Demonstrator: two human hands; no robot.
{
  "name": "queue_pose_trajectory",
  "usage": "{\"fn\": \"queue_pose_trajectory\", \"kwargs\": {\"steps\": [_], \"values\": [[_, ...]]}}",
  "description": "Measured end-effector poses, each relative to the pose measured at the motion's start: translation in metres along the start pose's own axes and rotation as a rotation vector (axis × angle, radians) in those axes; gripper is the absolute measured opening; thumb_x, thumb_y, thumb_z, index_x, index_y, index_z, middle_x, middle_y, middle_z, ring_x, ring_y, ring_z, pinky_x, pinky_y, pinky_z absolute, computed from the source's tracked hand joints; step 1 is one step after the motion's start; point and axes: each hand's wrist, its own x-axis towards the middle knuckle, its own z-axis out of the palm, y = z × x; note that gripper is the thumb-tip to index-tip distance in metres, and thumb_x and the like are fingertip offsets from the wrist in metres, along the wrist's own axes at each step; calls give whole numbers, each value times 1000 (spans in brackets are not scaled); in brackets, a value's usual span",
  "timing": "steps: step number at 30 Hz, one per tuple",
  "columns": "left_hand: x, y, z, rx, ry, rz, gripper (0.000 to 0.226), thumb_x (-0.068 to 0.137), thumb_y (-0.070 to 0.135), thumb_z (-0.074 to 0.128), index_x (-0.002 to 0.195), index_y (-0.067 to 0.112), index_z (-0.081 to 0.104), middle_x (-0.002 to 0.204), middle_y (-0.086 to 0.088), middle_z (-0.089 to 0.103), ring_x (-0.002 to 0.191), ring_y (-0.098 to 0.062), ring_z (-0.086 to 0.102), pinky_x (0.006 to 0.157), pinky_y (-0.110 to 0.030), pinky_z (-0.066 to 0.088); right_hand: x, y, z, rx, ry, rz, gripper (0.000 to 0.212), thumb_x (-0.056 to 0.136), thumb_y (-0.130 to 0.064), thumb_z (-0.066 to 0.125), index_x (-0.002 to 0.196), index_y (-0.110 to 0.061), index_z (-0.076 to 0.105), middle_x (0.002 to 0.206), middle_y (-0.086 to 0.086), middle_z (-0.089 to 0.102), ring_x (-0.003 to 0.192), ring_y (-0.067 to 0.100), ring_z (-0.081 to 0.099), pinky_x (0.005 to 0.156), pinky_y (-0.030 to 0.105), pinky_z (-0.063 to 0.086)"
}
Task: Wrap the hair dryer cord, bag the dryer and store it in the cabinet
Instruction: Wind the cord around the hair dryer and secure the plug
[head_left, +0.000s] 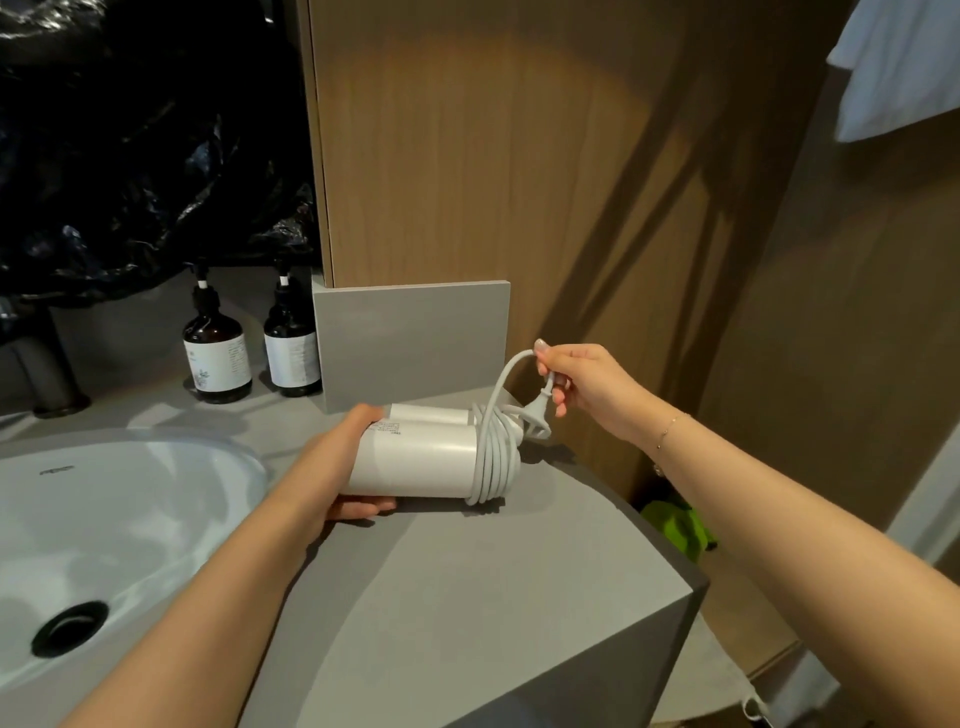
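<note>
Fingers of the left hand (332, 467) curl around the white cylindrical plastic hair dryer (415, 457), lying near the back right corner of the grey stone counter (493, 597). Small print on its barrel is unreadable. The right hand (582, 384) pinches the white cord (491, 457) just behind its plug (537, 423). 2 brown pump bottles (218, 353) with illegible white labels stand behind the white oval basin (119, 509).
</note>
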Motion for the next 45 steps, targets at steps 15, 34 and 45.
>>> {"fn": "queue_pose_trajectory", "kwargs": {"steps": [15, 34, 45], "values": [[26, 25, 10, 772, 273, 570, 15, 92, 18, 51, 99, 23, 63, 90, 2, 67, 88, -20, 62, 72, -33, 46, 29, 34, 29, 218, 133, 0, 35, 94, -38, 56, 76, -10, 63, 56, 3, 45, 45, 10, 39, 46, 19, 40], [53, 60, 87, 295, -299, 345, 31, 104, 13, 39, 118, -5, 59, 92, -16, 74, 79, -21, 68, 71, -23, 58, 14, 58, 20, 249, 69, 41, 19, 97, -19, 53, 106, -17, 69, 97, 8, 68, 82, 18, 60, 75, 30, 51], [60, 74, 91, 397, -284, 316, 31, 99, 17, 46, 128, 11, 54, 127, -12, 60, 99, -33, 70, 92, -45, 54, -17, 75, 15, 34, 52, -114, 27, 93, -18, 61, 119, -12, 67, 106, 4, 72, 96, 18, 69, 80, 24, 58]]}}
